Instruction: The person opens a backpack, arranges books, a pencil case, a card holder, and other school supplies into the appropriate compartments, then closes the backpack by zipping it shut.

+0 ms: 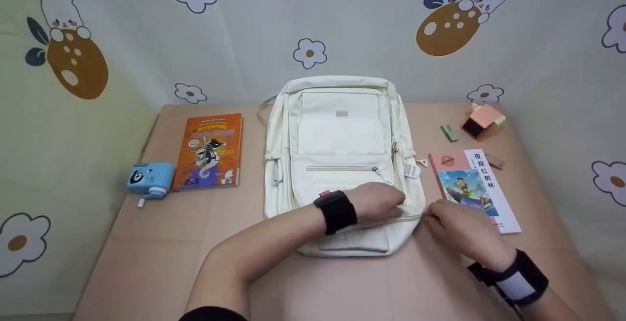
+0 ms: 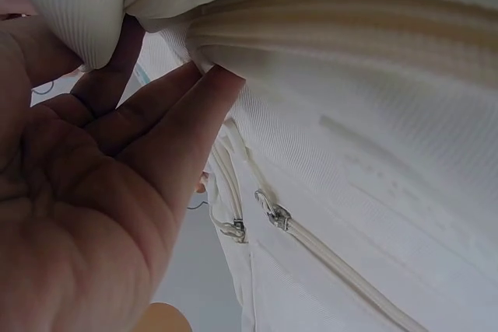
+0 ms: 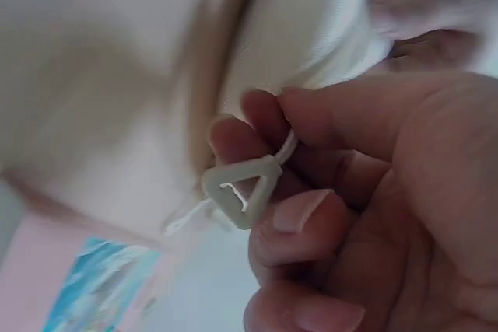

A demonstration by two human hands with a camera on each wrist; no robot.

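A cream backpack [image 1: 342, 137] lies front side up on the table. My left hand [image 1: 379, 202] grips the fabric at the lower right of its front, beside the long curved zipper. In the left wrist view, the fingers [image 2: 167, 134] tuck under a fold of the fabric. At the bag's lower right edge, my right hand [image 1: 464, 228] pinches a zipper pull. Up close in the right wrist view, this pull [image 3: 241, 170] is a pale triangular loop on a cord, hanging between finger and thumb. The zipper slider itself is hidden by the fingers.
An orange book [image 1: 210, 152] and a blue pencil sharpener [image 1: 151, 179] sit to the left. Partly under my right hand lies a pink-and-white book [image 1: 469, 184]. Beyond it are a green block [image 1: 449, 133], a pink-and-black object [image 1: 483, 119] and a small brownish block [image 1: 495, 161].
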